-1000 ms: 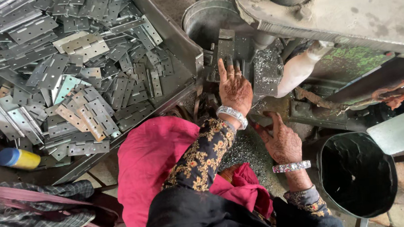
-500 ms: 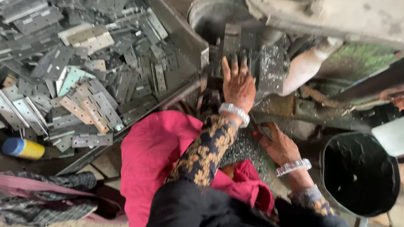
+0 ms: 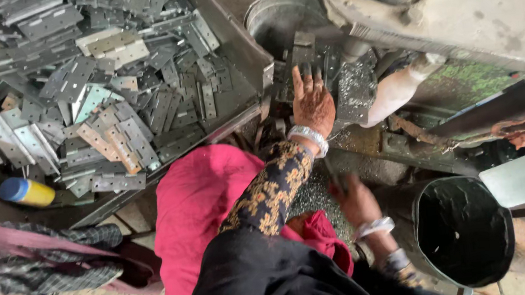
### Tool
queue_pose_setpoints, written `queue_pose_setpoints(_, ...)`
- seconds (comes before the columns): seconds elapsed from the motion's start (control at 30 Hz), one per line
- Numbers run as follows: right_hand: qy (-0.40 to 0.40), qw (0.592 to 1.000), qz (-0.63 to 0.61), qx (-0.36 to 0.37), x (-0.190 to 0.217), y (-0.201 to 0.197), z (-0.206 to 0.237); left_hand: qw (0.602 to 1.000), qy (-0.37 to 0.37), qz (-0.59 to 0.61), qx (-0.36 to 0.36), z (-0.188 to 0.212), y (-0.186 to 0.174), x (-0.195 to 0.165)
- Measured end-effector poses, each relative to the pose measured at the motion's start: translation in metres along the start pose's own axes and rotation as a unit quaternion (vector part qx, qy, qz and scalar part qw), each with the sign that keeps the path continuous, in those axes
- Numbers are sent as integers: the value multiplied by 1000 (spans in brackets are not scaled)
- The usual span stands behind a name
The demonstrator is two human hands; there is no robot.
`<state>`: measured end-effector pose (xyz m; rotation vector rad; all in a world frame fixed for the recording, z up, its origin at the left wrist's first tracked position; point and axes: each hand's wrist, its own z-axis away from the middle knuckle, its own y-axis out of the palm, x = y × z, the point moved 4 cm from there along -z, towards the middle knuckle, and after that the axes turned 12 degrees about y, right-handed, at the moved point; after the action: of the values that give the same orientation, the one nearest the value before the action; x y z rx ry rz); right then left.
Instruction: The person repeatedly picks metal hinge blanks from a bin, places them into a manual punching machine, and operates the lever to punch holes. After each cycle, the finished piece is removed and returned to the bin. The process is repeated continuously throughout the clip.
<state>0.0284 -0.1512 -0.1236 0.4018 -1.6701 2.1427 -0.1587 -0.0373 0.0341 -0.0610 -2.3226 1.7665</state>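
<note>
Nearest the camera, a black garment and a bright pink cloth (image 3: 197, 196) cover the person's lap, and the patterned sleeve (image 3: 272, 187) of the left arm runs up from them toward the machine. Low on the right, the right hand (image 3: 355, 201) sits over a bed of small metal chips (image 3: 316, 199), blurred; its fingers look curled as if gathering something, but whether it pinches a piece I cannot tell. Just beside it stands a black bucket (image 3: 466, 231), dark inside. Further out, the left hand (image 3: 313, 103), with a silver bangle at the wrist, lies flat with fingers spread and pressed onto a grey metal plate (image 3: 305, 57) at the mouth of the press (image 3: 451, 8), so its grip is open, holding the piece down rather than pinching it. The step in hand looks like seating a plate under the tool while the other hand fetches or clears below. The next move, as I judge it, calls for squaring the plate against its stop and drawing the fingers well clear of the tool. Farthest away on the left, a tray (image 3: 229, 38) holds a loose heap of flat hinge plates (image 3: 84, 99), and a yellow bottle with a blue cap (image 3: 27, 191) lies near its lower edge.
</note>
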Motion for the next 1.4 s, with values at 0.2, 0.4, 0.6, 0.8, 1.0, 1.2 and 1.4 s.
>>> queue_pose_setpoints(0.2,-105,992,-68,-33,9,0,8,1000,6,23,-17,13,3,-2)
queue_pose_setpoints(0.4,-42,997,-64,-28,5,-3,1,998,26,-37,38,13,-1,-8)
queue_pose_setpoints(0.6,68,994,-34,75,3,20,9,998,-6,19,-53,14,4,0)
queue_pose_setpoints(0.8,12,1000,3,-8,-4,-6,-9,999,-8,44,20,-9,7,-1)
queue_pose_setpoints(1.0,37,997,59,-46,-3,33,17,994,-4,58,-90,-1,1,8)
queue_pose_setpoints(1.2,-49,924,-371,-76,33,-29,35,973,41,215,-75,55,-10,65)
queue_pose_setpoints(1.4,-217,877,-390,-175,94,-104,49,983,-154,7,-101,92,10,200)
